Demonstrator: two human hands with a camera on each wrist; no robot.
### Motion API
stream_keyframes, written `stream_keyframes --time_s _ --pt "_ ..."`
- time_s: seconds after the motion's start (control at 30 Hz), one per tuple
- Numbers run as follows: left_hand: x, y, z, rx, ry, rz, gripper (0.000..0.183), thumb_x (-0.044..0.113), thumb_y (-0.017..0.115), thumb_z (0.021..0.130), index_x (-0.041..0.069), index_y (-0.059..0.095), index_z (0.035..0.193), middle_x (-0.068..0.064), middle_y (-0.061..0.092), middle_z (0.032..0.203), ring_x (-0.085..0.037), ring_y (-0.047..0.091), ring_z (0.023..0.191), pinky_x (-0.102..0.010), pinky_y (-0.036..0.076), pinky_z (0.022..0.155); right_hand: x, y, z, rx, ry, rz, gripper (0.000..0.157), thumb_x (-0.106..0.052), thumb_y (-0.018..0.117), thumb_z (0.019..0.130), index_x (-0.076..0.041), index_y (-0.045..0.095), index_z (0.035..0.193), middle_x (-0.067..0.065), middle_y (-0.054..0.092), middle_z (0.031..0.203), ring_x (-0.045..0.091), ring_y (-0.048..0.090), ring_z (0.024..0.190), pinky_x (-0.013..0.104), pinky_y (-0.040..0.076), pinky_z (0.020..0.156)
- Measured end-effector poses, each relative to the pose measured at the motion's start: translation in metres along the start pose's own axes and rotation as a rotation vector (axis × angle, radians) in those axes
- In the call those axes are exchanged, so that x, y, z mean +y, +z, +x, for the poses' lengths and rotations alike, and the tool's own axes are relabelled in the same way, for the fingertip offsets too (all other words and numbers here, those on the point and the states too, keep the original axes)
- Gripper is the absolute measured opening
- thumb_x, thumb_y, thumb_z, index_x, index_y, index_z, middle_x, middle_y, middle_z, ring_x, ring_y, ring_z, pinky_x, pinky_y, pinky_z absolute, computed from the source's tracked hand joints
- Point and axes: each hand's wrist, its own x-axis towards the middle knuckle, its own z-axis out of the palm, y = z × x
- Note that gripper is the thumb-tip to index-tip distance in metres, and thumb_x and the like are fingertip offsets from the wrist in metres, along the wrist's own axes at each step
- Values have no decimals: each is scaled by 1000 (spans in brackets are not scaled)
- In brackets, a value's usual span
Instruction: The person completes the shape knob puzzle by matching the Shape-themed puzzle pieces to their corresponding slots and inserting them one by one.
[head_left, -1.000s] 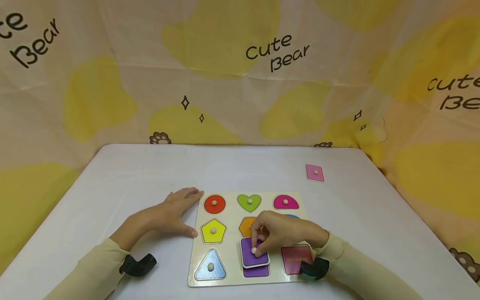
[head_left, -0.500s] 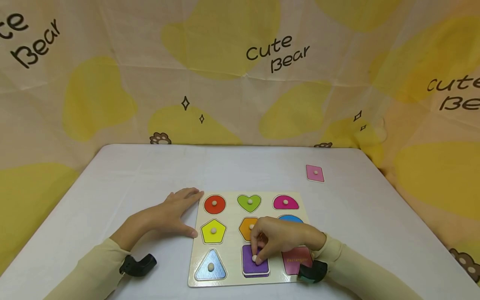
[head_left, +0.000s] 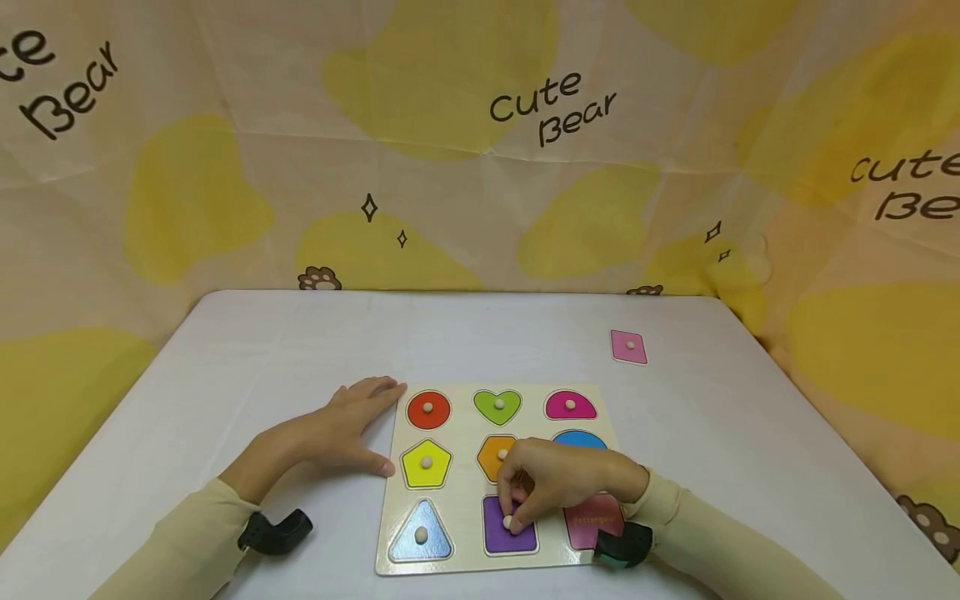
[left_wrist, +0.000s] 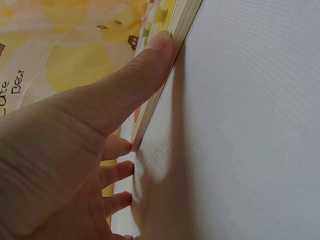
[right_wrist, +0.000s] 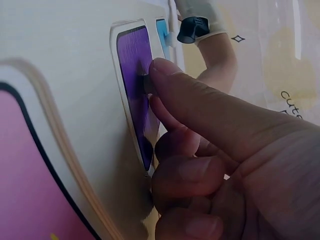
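A flat wooden shape puzzle board point(head_left: 461, 492) lies on the white table. My right hand point(head_left: 558, 475) pinches the small knob of the purple square piece point(head_left: 495, 540) between thumb and finger. That piece sits in its slot in the front row, as the right wrist view also shows, with the purple face point(right_wrist: 134, 55) level along the board. My left hand point(head_left: 337, 429) lies spread at the board's left edge. In the left wrist view its thumb point(left_wrist: 150, 62) touches the board's edge point(left_wrist: 165, 80), and the other fingertips reach the table and the far corner.
A blue triangle point(head_left: 421, 542), yellow pentagon point(head_left: 426, 475), red circle point(head_left: 428, 421), green heart point(head_left: 487, 403), orange hexagon point(head_left: 487, 462) and magenta half circle point(head_left: 557, 410) sit in the board. Right of the square is the pink rectangle recess point(head_left: 588, 537). A pink rhombus piece point(head_left: 622, 354) lies behind.
My right hand has moved slightly toward me and down, bringing the purple square from overlapping its recess to sitting in it. The left hand stays in place.
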Motion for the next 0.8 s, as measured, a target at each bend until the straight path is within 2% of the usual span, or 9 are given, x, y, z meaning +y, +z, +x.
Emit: stream_keyframes --time_s 0.27,0.5,0.67,0.8 --pt "-1 0 1 -2 0 -7 108 53 84 73 10 34 158 -20 31 163 -44 24 151 -72 13 121 -1 -1 -1 -1 2 -7 10 -18 84 83 -15 74 81 -13 49 63 -4 46 63 11 36 57" --pt "-4 0 1 1 6 -7 109 53 84 73 9 33 158 -20 31 163 -43 24 152 -72 13 122 0 -3 -1 5 -37 6 10 -21 84 83 -15 75 83 -13 52 65 -5 46 63 11 38 57" --pt "-4 1 1 1 5 -7 109 54 84 73 9 33 158 -20 31 163 -43 24 151 -72 13 122 2 -8 -3 35 -76 39 14 -22 84 83 -12 76 87 -11 53 69 -4 47 64 11 38 58" --pt "-3 1 1 -1 10 -9 110 54 84 73 8 33 158 -21 31 162 -44 24 151 -72 13 121 2 -15 -5 76 -68 42 14 -22 83 85 -12 76 91 -11 54 71 -2 49 66 12 39 59"
